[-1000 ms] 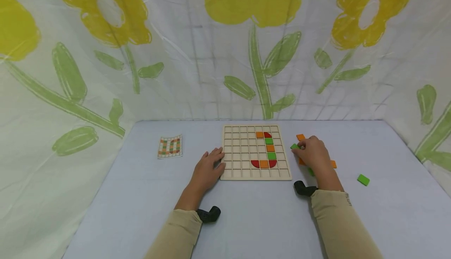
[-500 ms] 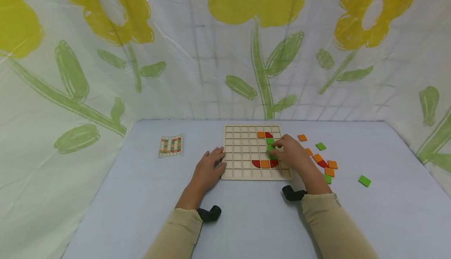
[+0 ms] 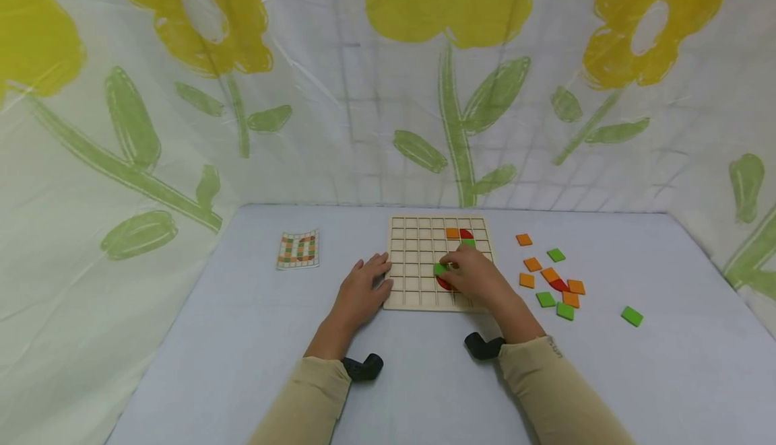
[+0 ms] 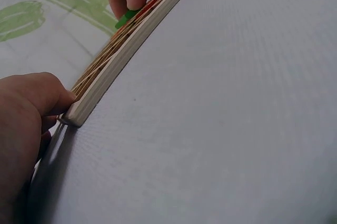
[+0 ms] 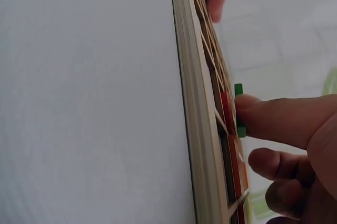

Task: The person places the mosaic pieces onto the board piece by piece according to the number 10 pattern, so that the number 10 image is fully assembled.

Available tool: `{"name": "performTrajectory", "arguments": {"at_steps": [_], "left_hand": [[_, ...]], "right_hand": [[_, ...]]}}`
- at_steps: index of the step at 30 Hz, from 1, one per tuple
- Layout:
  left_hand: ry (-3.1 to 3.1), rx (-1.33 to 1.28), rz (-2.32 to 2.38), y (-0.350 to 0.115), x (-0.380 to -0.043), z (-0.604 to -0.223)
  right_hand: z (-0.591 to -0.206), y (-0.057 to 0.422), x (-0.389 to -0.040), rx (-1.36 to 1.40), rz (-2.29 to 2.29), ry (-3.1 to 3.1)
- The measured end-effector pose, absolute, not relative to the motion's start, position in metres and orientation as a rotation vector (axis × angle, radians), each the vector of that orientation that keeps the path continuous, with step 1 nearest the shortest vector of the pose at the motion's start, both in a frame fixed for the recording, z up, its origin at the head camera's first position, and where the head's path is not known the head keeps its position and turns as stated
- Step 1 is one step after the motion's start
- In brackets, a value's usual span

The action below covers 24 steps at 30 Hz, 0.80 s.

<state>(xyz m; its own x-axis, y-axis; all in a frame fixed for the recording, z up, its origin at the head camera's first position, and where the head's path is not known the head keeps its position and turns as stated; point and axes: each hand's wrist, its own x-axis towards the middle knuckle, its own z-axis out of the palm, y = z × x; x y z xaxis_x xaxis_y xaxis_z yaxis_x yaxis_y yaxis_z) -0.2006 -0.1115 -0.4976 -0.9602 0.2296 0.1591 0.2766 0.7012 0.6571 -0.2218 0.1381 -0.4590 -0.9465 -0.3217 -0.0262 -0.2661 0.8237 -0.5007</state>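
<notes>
A wooden grid board (image 3: 412, 300) lies on the table, some of its cells filled with coloured tiles. Over its lower middle, my right hand (image 3: 479, 277) pinches a green square tile (image 3: 440, 269) between thumb and fingers. In the right wrist view this green tile (image 5: 239, 110) is held by the thumb, just by a red rounded piece (image 5: 226, 109) set in the board. My left hand (image 3: 362, 291) rests against the board's left edge, fingers extended; its thumb touches the rim near the corner in the left wrist view. The right hand covers part of the tile pattern.
Right of the board lie several loose orange and green tiles, such as an orange tile (image 3: 524, 240), and a red rounded piece (image 3: 559, 285). One green tile (image 3: 632, 316) lies farther right. A pattern card (image 3: 298, 250) lies at left. A flower-printed cloth stands behind.
My right hand has moved left from the loose tiles to over the board, carrying a green tile. The left hand stays at the board's edge. The head view has shifted slightly.
</notes>
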Motion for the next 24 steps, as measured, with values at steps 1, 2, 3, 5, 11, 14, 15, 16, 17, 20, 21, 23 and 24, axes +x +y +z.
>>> {"name": "performTrajectory", "arguments": {"at_steps": [1,2,3,5,11,14,15,16,17,20,21,23,24], "left_hand": [[-2.840,-0.422,-1.112,-0.111,-0.200,-0.498],[-2.842,-0.422,-1.113,-0.111,-0.200,-0.497],[-2.842,-0.422,-1.114,-0.111,-0.200,-0.497],[-2.845,-0.419,-1.111,-0.111,-0.200,-0.497],[-2.851,-0.413,-1.106,-0.111,-0.200,-0.498],[-2.854,-0.410,-1.102,-0.111,-0.200,-0.497],[-2.852,-0.411,-1.103,-0.111,-0.200,-0.497],[-2.852,-0.411,-1.099,-0.111,-0.200,-0.498],[-2.849,-0.415,-1.099,-0.111,-0.199,-0.497],[-2.842,-0.422,-1.102,-0.111,-0.199,-0.497],[-2.843,-0.421,-1.102,-0.111,-0.199,-0.497],[-2.845,-0.421,-1.104,-0.111,-0.199,-0.497],[-2.848,-0.419,-1.103,-0.111,-0.199,-0.497]], "right_hand": [[-0.459,0.138,-0.222,-0.466,-0.763,2.901],[-0.459,0.137,-0.221,-0.458,-0.758,2.907],[-0.460,0.137,-0.221,-0.448,-0.752,2.913],[-0.460,0.137,-0.221,-0.415,-0.739,2.930],[-0.460,0.142,-0.222,-0.370,-0.746,2.939],[-0.458,0.148,-0.224,-0.370,-0.771,2.923],[-0.457,0.151,-0.226,-0.352,-0.776,2.920],[-0.456,0.155,-0.227,-0.337,-0.776,2.919],[-0.455,0.159,-0.228,-0.321,-0.778,2.918],[-0.453,0.175,-0.233,-0.233,-0.792,2.907],[-0.454,0.181,-0.234,-0.184,-0.801,2.907],[-0.454,0.193,-0.236,-0.117,-0.812,2.921],[-0.455,0.199,-0.237,-0.074,-0.810,2.927]]}}
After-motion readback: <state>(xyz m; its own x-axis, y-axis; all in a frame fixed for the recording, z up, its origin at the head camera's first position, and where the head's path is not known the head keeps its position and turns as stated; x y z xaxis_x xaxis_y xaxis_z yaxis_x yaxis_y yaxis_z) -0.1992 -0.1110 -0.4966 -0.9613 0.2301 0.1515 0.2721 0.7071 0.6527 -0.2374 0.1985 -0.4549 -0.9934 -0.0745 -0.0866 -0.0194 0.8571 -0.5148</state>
